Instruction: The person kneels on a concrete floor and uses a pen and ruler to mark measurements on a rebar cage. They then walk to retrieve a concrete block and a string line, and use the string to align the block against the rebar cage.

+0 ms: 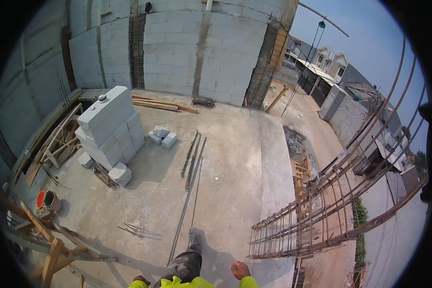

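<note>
At the lower edge, my right hand [240, 270] hangs beside the yellow-green sleeve with its fingers curled into a loose fist, and nothing shows in it. My left hand [141, 280] is low at the other side of my body, partly cut off by the sleeve. Its fingers look curled, and no object can be seen in it. Neither hand touches anything. Ahead of my left side, long thin metal bars [187, 204] lie on the concrete floor. To the right of my right hand stands a rusty rebar cage [302, 230], apart from it.
A stack of pale blocks [108, 129] stands ahead left, with loose blocks [162, 137] beside it. Timber frames [55, 254] and buckets [52, 201] are at lower left. Short rods [139, 231] lie nearby. The slab's edge drops toward a lane [321, 132] at right.
</note>
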Tool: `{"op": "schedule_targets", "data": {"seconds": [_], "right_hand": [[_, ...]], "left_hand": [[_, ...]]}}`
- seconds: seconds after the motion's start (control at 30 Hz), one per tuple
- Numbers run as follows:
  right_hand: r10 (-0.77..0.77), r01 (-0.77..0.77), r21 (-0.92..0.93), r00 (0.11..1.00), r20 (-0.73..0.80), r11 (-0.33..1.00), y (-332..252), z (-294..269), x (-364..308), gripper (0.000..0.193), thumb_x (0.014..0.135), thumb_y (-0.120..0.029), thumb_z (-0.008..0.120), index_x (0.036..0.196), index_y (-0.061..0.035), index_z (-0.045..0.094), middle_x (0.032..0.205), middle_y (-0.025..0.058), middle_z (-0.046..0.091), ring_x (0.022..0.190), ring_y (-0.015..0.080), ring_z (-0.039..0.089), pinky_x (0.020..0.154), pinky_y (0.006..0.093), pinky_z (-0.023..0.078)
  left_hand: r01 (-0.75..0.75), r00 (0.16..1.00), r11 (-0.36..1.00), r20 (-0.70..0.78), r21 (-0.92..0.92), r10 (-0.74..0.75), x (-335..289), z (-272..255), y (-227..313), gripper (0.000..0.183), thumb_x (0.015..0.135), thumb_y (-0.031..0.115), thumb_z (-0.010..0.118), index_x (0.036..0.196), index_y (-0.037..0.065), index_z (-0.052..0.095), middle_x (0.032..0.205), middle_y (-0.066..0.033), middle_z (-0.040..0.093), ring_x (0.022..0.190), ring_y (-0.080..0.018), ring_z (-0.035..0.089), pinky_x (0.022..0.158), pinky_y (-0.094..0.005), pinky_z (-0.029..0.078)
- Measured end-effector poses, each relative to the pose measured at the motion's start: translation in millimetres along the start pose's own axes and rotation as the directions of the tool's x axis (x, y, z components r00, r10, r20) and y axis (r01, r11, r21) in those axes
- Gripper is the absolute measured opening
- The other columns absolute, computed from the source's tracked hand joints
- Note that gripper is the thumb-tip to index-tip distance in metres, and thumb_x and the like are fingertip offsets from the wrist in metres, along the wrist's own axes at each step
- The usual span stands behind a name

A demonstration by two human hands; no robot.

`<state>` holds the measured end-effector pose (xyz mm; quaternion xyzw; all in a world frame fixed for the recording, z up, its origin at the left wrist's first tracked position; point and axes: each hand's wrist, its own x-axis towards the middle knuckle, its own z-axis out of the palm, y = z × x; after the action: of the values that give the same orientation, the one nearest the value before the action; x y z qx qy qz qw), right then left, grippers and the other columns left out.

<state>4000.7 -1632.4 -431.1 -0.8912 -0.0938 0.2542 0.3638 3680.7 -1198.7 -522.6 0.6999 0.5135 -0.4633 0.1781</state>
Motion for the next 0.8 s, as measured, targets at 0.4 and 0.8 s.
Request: {"op": "schedule_targets", "data": {"seconds": [0.4, 0.8], "right_hand": [[0.309, -0.292, -0.185, 0.948, 0.071, 0.938, -18.8, -135.8, 306.6, 0.046, 0.079, -0.04, 0.07, 0.114, -0.0106, 0.071, 0.112, 0.0143, 0.071, 0.106, 0.0317, 0.067, 0.096, 0.0392, 0.051], [0.371, -0.335, -0.232, 0.919, 0.135, 0.913, -58.6, -298.8, 686.3, 0.056, 0.077, -0.044, 0.073, 0.119, -0.0074, 0.068, 0.113, 0.0162, 0.07, 0.106, 0.0326, 0.067, 0.096, 0.0393, 0.051]], "left_hand": [[-0.686, 0.717, 0.705, -0.335, -0.18, 0.612, 1.0, -452.6, 450.1, 0.031, 0.068, 0.039, 0.083, 0.084, 0.014, 0.076, 0.084, -0.0079, 0.074, 0.08, -0.0239, 0.07, 0.08, -0.0364, 0.056], [-0.459, 0.863, 0.888, -0.256, -0.035, 0.436, 121.9, -650.6, 755.4, 0.055, 0.078, 0.049, 0.064, 0.116, 0.01, 0.071, 0.122, -0.0125, 0.068, 0.116, -0.0288, 0.064, 0.1, -0.0358, 0.049]]}}
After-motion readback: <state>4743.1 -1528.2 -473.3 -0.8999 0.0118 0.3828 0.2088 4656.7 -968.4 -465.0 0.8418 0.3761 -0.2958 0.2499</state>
